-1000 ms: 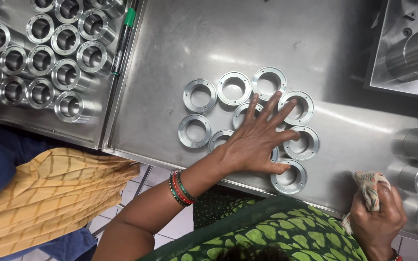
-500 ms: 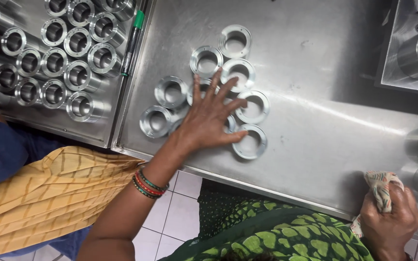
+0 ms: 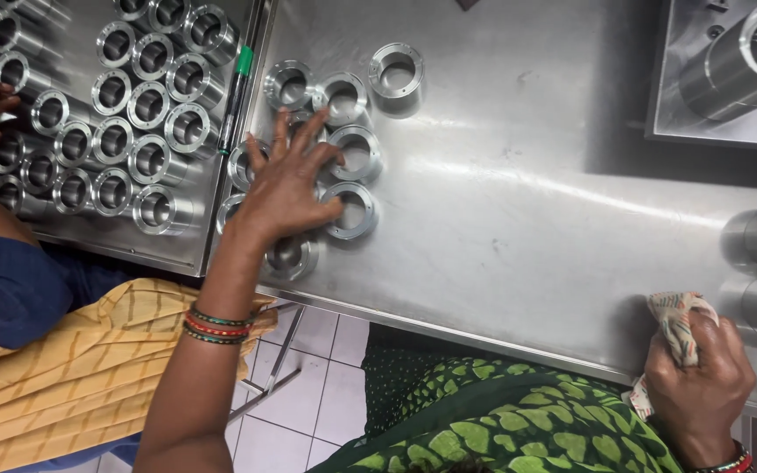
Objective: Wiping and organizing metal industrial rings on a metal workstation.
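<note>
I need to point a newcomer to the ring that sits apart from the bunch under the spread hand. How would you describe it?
Start at the steel table and find the left hand spread over a cluster of metal rings. Look past the fingertips to the cluster's far right end: the lone ring lies there. Unlike its neighbours, no finger touches it, and a gap of bare steel separates it from the next ring.

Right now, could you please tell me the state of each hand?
Left hand: open, spread flat on the metal rings.
Right hand: closed, gripping a cloth.

Metal workshop (steel bench (image 3: pixel 519 219), rows of machined rings (image 3: pixel 146 105))
</note>
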